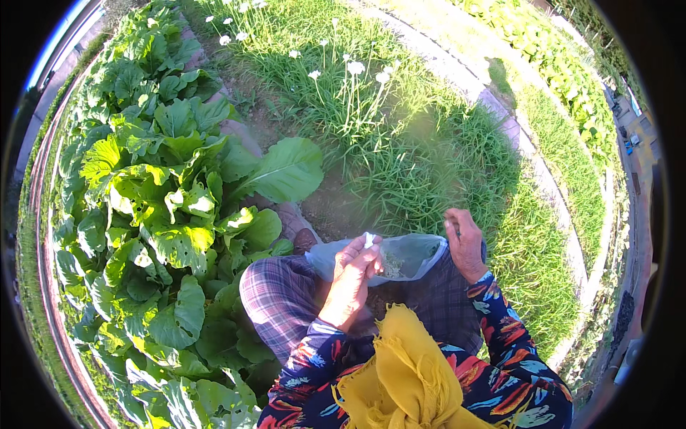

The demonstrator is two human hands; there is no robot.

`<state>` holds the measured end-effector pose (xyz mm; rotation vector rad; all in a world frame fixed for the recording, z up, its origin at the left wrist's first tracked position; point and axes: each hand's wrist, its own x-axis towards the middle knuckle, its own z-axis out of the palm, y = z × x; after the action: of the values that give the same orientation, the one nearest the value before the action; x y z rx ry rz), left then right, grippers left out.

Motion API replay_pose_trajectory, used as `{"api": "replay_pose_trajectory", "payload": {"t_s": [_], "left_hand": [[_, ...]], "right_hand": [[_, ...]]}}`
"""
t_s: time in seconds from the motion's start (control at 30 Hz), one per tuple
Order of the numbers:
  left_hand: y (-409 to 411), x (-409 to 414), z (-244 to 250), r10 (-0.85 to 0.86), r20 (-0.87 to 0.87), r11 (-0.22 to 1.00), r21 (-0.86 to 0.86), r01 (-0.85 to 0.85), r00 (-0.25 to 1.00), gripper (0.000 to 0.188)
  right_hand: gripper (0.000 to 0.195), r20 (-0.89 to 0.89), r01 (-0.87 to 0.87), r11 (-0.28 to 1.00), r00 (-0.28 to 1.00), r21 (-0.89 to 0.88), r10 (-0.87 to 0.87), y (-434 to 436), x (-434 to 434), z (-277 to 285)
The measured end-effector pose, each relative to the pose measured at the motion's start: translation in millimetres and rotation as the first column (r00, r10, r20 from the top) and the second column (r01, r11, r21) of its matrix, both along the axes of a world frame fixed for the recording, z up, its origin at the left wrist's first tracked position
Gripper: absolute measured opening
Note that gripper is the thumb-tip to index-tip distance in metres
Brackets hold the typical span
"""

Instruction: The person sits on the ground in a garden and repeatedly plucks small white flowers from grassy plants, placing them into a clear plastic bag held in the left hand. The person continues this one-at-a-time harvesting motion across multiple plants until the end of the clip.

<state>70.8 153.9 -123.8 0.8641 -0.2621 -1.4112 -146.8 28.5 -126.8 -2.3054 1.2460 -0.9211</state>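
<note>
A translucent bag with a pale rim lies spread over my lap. Small whitish-green plant bits show inside it, too fine to tell apart. My left hand pinches a bunched white part at the bag's mouth. Just beyond the bag's right rim is my right hand, raised, with curled fingers. Whether anything is between those fingertips cannot be told. In front of me, a bed of narrow-leaved plants, apparently garlic chives, carries white flower heads on tall stems.
Broad-leaved greens crowd the left side, some leaves holed. One large leaf juts over the bare soil. A pale paved edging curves along the right. My yellow fringed scarf hangs in the lower middle.
</note>
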Motion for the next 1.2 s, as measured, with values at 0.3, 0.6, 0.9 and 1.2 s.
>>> {"api": "replay_pose_trajectory", "payload": {"t_s": [0.3, 0.6, 0.9, 1.2], "left_hand": [[-57, 47, 64, -0.002, -0.011, 0.997, -0.078, 0.001, 1.000, 0.035], [-77, 78, 38, -0.145, -0.177, 0.961, 0.207, 0.181, 0.973, 0.041], [-106, 113, 24, -0.034, -0.227, 0.967, 0.238, 0.089, 0.973, 0.041], [-107, 113, 26, -0.041, -0.347, 0.952, 0.270, 0.142, 0.937, 0.045]], "right_hand": [[0.014, -0.290, -0.283, 0.905, 0.880, 0.317, 0.377, 4, -6, -68], [0.022, 0.350, -0.342, 0.156, 0.936, 0.926, -0.024, -12, 25, -124], [0.023, 0.302, -0.754, -0.585, 0.656, 0.298, -0.692, -24, 15, -147], [0.021, 0.388, -0.244, -0.845, 0.920, 0.476, -0.048, -3, 27, -122]]}}
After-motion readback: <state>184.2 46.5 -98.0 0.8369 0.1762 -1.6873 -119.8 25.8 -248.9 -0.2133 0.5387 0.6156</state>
